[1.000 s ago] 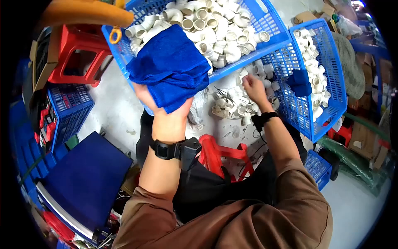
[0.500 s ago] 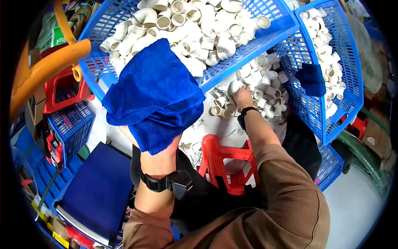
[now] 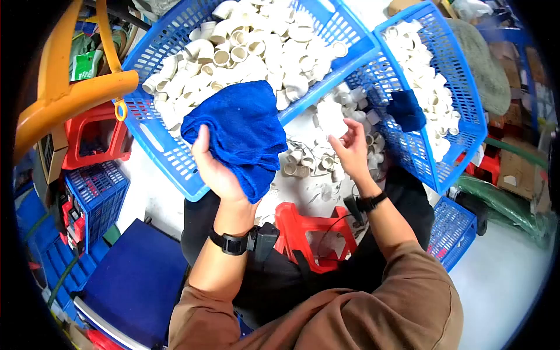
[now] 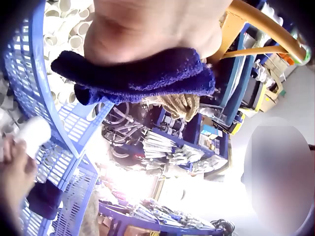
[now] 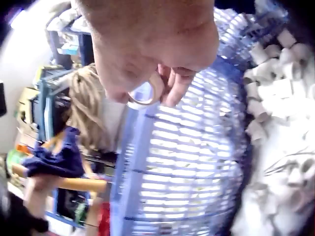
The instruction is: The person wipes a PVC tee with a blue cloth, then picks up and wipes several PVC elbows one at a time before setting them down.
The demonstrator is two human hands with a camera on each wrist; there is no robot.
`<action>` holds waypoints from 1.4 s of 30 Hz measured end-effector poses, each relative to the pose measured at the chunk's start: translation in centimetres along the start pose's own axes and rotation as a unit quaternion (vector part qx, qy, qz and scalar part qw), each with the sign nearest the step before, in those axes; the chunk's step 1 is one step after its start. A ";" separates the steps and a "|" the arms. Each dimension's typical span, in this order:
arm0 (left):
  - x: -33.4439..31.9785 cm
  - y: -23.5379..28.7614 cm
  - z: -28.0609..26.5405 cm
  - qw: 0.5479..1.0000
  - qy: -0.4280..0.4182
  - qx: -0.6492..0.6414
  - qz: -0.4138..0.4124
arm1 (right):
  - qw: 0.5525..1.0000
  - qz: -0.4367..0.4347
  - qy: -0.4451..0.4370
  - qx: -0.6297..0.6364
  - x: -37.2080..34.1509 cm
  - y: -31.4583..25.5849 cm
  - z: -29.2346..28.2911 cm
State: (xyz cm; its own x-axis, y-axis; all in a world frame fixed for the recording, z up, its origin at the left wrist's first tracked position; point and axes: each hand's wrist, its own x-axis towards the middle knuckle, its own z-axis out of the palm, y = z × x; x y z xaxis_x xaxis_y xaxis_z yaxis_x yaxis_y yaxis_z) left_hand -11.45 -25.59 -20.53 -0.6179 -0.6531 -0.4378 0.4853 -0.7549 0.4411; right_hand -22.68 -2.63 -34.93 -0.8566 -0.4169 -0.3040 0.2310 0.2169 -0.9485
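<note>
My left hand [image 3: 220,178] holds a folded blue cloth [image 3: 239,131], its thumb lying over the near edge; most of the fingers are hidden under the fabric. In the left wrist view the cloth [image 4: 147,78] hangs below that hand. To the right, my right hand [image 3: 353,153] grips a white pipe fitting [image 3: 331,118] between thumb and fingers, above a loose pile of fittings [image 3: 315,160] on the floor. The right wrist view shows the fitting's round open end [image 5: 156,88] by the fingertips.
A large blue basket [image 3: 326,81] full of white elbow fittings stands in front. Another blue basket [image 3: 466,146] of fittings stands at the right, a dark blue cloth [image 3: 406,111] over its edge. A red stool [image 3: 309,219] stands between the knees; an orange frame [image 3: 76,102] rises at left.
My right hand has come up off the floor pile with a white fitting. The left hand has turned, so its thumb now shows over the cloth. The head view has shifted.
</note>
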 end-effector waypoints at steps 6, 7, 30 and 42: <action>-5.5 -3.8 -1.1 0.975 -0.163 0.151 -0.026 | 0.935 -0.352 0.026 -0.030 -6.5 -14.5 4.1; -6.7 -4.7 -1.1 0.955 -0.207 0.215 -0.001 | 0.889 -0.411 0.036 -0.199 -7.2 -15.7 4.2; -8.0 -3.3 -0.1 0.935 -0.302 0.010 -0.184 | 0.917 -0.295 0.048 -0.265 -14.3 -19.2 5.8; -8.1 -2.0 0.6 0.899 -0.284 -0.187 -0.275 | 0.929 -0.228 -0.020 -0.292 -16.0 -21.0 5.0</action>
State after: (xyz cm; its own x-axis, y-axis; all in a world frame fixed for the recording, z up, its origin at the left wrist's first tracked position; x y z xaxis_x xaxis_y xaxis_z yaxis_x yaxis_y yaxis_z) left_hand -7.80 -18.75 -17.48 -0.9929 -0.1188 0.0092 0.1181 -0.9911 -0.0609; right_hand -11.48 -4.96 -10.61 -0.7839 -0.6123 0.1028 -0.4505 0.4470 -0.7728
